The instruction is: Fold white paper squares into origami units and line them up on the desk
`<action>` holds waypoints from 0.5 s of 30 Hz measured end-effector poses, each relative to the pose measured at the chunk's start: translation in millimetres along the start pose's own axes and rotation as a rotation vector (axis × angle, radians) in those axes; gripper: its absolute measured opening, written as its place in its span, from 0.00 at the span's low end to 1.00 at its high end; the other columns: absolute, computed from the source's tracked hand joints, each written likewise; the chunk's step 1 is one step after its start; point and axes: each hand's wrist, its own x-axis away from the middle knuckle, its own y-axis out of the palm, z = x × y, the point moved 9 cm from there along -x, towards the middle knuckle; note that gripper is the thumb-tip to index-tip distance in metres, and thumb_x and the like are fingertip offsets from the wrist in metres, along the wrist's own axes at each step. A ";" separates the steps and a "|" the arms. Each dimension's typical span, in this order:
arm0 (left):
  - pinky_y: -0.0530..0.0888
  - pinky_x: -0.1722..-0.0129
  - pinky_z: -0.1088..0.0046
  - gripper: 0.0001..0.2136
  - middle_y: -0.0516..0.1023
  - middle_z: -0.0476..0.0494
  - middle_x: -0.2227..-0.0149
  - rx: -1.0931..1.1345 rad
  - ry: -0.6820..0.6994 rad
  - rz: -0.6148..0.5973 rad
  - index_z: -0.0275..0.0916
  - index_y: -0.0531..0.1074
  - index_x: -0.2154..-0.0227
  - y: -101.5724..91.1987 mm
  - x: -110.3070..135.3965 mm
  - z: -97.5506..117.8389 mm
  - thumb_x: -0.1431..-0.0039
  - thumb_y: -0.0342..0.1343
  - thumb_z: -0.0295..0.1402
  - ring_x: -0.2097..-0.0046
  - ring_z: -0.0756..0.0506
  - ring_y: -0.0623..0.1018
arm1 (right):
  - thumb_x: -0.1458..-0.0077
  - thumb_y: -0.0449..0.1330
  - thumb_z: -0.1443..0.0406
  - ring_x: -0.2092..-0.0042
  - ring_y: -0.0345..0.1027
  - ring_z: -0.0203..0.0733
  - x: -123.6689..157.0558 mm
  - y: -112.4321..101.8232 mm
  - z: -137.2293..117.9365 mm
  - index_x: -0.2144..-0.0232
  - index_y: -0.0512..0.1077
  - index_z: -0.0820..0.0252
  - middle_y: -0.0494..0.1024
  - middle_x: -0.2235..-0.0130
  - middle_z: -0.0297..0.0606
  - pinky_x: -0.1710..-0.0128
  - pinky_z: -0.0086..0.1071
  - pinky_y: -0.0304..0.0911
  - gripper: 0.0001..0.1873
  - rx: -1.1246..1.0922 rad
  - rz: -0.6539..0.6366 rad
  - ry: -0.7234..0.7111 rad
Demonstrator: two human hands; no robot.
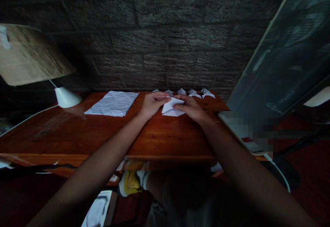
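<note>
1. Fingers of the left hand grip the folded paper at its 10 o'clock corner.
2. Right hand pinches the same paper from 3 o'clock.
3. Folded paper rests on the table, at 12 o'clock from the person.
4. Flat sheets lie at 9 o'clock of it, small folded pieces at 1 o'clock.

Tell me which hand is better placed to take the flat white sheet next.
Probably the left hand: the flat sheet lies just to its left, while the right hand sits farther, across the folded paper.
</note>
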 end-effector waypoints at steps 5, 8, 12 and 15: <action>0.77 0.58 0.61 0.13 0.84 0.43 0.66 0.009 0.000 -0.027 0.39 0.80 0.70 2.7 0.9 0.6 0.60 0.72 0.36 0.64 0.44 0.82 | 0.61 0.69 0.65 0.68 0.67 0.36 -1.5 -0.7 0.4 0.61 0.76 0.60 0.78 0.65 0.34 0.65 0.31 0.63 0.20 0.014 -0.001 -0.019; 0.77 0.59 0.62 0.13 0.84 0.44 0.67 0.001 0.002 -0.030 0.39 0.80 0.69 1.8 -0.2 -1.5 0.59 0.71 0.36 0.64 0.45 0.81 | 0.62 0.69 0.64 0.68 0.67 0.36 -2.6 -2.0 1.1 0.62 0.76 0.60 0.78 0.65 0.34 0.65 0.31 0.63 0.20 0.024 0.015 -0.028; 0.76 0.59 0.64 0.14 0.83 0.45 0.67 0.013 0.006 -0.035 0.39 0.79 0.68 1.9 -0.5 -1.4 0.60 0.71 0.35 0.65 0.45 0.81 | 0.63 0.69 0.63 0.67 0.67 0.37 -3.1 -4.5 1.9 0.63 0.75 0.59 0.78 0.65 0.34 0.66 0.32 0.64 0.20 0.030 0.049 -0.033; 0.76 0.59 0.64 0.14 0.83 0.45 0.67 0.033 -0.008 -0.042 0.39 0.80 0.68 3.9 0.7 0.2 0.60 0.72 0.36 0.65 0.45 0.81 | 0.63 0.69 0.64 0.67 0.67 0.36 -2.5 -5.5 1.0 0.64 0.75 0.59 0.77 0.65 0.34 0.66 0.31 0.63 0.19 0.031 0.065 -0.036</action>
